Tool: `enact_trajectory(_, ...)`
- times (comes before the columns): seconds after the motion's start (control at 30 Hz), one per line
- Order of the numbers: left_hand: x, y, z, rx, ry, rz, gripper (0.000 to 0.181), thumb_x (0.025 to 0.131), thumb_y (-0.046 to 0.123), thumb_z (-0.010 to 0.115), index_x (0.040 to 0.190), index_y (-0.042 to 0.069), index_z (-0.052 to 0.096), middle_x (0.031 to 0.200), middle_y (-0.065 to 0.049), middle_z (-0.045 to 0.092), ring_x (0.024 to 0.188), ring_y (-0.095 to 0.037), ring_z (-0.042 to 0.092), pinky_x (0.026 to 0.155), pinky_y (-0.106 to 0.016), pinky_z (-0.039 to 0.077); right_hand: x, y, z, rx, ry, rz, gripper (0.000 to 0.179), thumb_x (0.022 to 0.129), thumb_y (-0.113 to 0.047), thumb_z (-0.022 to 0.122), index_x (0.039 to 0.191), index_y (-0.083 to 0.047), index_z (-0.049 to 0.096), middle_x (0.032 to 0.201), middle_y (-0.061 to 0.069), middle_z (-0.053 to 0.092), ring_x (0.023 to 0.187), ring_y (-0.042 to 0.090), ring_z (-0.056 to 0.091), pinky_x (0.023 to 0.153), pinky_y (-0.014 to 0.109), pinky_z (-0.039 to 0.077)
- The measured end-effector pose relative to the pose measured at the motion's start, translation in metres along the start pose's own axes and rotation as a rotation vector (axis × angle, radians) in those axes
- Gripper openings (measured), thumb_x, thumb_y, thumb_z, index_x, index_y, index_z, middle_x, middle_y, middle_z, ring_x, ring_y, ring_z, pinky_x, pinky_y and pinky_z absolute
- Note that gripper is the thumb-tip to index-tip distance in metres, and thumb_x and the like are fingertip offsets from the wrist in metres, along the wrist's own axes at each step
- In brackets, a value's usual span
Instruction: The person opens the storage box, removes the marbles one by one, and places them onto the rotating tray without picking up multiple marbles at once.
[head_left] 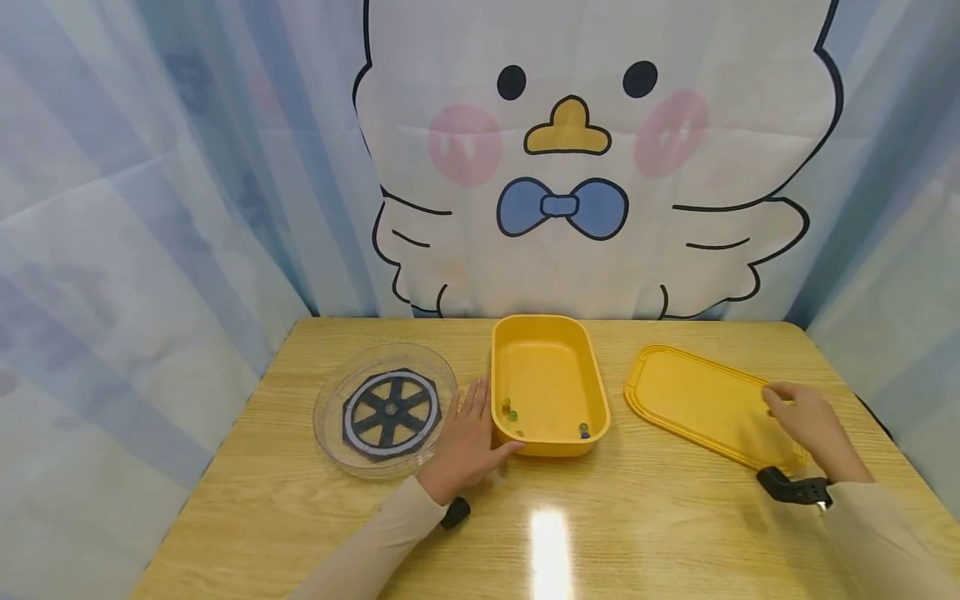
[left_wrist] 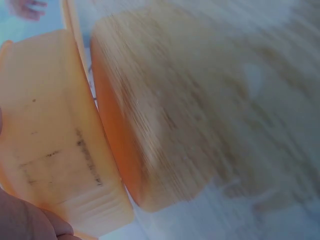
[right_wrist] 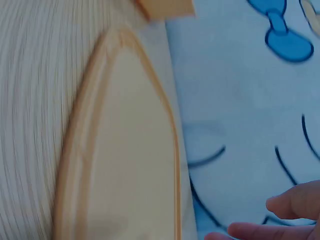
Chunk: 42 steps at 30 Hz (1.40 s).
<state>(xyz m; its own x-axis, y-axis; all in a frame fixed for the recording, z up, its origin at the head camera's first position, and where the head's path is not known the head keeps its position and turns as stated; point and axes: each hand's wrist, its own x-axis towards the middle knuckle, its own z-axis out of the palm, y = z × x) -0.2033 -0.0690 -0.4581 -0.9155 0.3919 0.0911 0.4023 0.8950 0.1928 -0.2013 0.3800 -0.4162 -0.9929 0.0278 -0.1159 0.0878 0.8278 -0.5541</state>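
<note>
On the counter (head_left: pixel 630 517), near the middle and towards the back edge, sits a yellow box (head_left: pixel 547 375), open at the top, its long side running away from the person. Inside it, a few small balls (head_left: pixel 513 415) lie near the front left corner, and more small balls (head_left: pixel 584 430), green and blue, lie by the front right corner. The left hand (head_left: pixel 468 446) is spread, its fingers straight along the box's left wall and its thumb reaching round to the near side. Dark scuffs (left_wrist: pixel 87 157) mark the box's outer wall in the left wrist view.

To the right, apart from the box, a flat yellow lid (head_left: pixel 705 404) lies at a slant. Over its right end is the right hand (head_left: pixel 813 421), fingers loosely bent, thumb and fingers apart with nothing between them; whether it touches the lid I cannot tell.

Left of the box stands a round clear dish (head_left: pixel 330 417) showing a dark wheel shape (head_left: pixel 408 408) with a pale ring. Behind the counter hangs a curtain (head_left: pixel 562 275) with a cartoon bird wearing a blue bow tie.
</note>
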Motion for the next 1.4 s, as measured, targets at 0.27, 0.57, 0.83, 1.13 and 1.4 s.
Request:
enact_trajectory(0.27,0.002,0.000,0.003,-0.020,-0.018,-0.011,0.098,0.087,0.066,0.043,0.150,-0.001,0.008,0.158,-0.016,0.009,0.147,-0.027,0.012,0.119,-0.048,0.009,0.001,-0.096,0.069,0.207,-0.024,-0.264,0.041,0.101,-0.022,0.042,0.124,0.011,0.054,0.112,0.028,0.063,0.090,0.032,0.065,0.075,0.037,0.056)
enact_trajectory(0.57,0.001,0.001,0.004,-0.014,-0.023,-0.019,0.098,0.086,0.066,0.046,0.150,0.000,0.010,0.158,-0.016,0.010,0.147,-0.026,0.011,0.118,-0.048,0.010,0.012,-0.130,0.101,0.156,-0.037,-0.265,0.039,0.098,-0.023,0.051,0.124,0.005,0.055,0.113,0.022,0.063,0.091,0.028,0.064,0.073,0.035,0.054)
enact_trajectory(0.83,-0.001,0.000,0.005,0.025,-0.006,-0.015,0.098,0.086,0.066,0.046,0.149,-0.001,0.013,0.157,-0.017,0.013,0.146,-0.028,0.015,0.118,-0.049,0.011,0.021,-0.137,0.113,0.066,0.009,-0.254,0.044,0.095,-0.020,0.053,0.130,0.007,0.049,0.111,0.020,0.061,0.095,0.029,0.061,0.072,0.035,0.053)
enact_trajectory(1.13,-0.003,-0.001,0.008,0.006,-0.020,-0.014,0.097,0.087,0.065,0.046,0.150,-0.001,0.012,0.158,-0.016,0.012,0.147,-0.027,0.013,0.118,-0.048,0.010,0.030,-0.139,0.124,-0.150,0.067,-0.342,0.061,0.097,-0.024,0.049,0.143,0.009,0.027,0.144,0.029,0.036,0.131,0.044,0.038,0.105,0.056,0.033)
enact_trajectory(1.4,-0.012,-0.003,0.006,0.013,-0.006,0.010,0.098,0.086,0.065,0.048,0.149,-0.002,0.014,0.157,-0.017,0.014,0.145,-0.030,0.018,0.117,-0.049,0.015,0.035,-0.141,0.128,-0.191,0.022,-0.414,0.067,0.099,-0.027,0.046,0.147,0.007,0.015,0.154,0.025,0.015,0.141,0.041,0.020,0.112,0.055,0.023)
